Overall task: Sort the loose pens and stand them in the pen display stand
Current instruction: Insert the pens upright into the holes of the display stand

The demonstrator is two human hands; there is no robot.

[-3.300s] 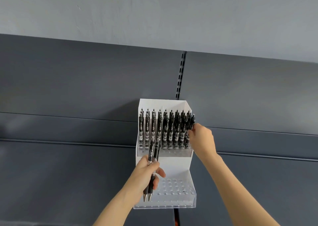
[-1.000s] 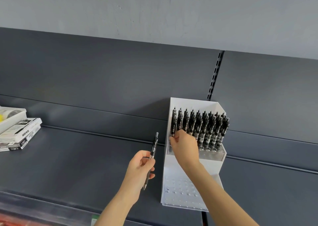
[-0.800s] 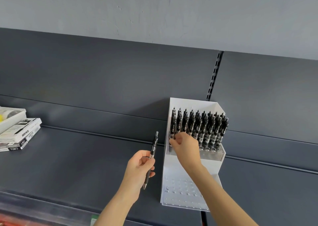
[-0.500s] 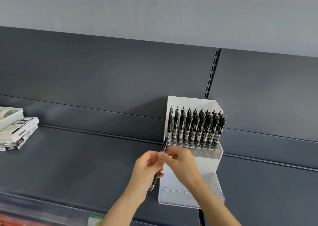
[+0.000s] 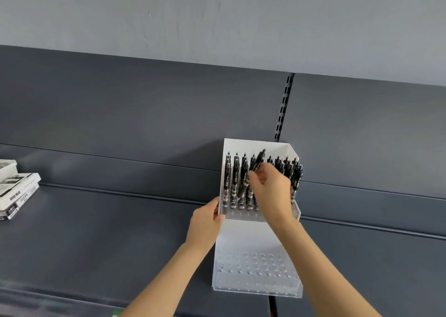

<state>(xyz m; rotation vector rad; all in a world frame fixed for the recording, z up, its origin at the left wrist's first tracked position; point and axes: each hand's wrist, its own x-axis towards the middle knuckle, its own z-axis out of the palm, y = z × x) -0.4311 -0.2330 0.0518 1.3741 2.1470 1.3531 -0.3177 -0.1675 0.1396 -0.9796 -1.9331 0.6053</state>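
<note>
A grey plaster wall (image 5: 217, 15) rises above a dark grey shelf (image 5: 96, 232), whose back panel (image 5: 144, 111) is split by a slotted upright (image 5: 283, 109). The white pen display stand (image 5: 243, 234) sits on the shelf right of centre, its back close to the panel. Its upper tier holds rows of black pens (image 5: 228, 179) standing upright. The nearer, lower tier (image 5: 255, 266) shows rows of holes with no pens in them.

The left hand (image 5: 205, 222) grips the stand's left side wall, its thumb curled over the front edge and its fingers on the outside. The right hand (image 5: 272, 191) reaches into the upper tier from the near side and pinches one black pen (image 5: 258, 160) between thumb and fingers. That pen tilts to the right among the upright ones, its top end above theirs. Whether its tip sits in a hole cannot be told, since the hand covers it.

At the far left edge a stack of white boxes (image 5: 17, 193) with dark print lies on the shelf, well apart from the stand.
</note>
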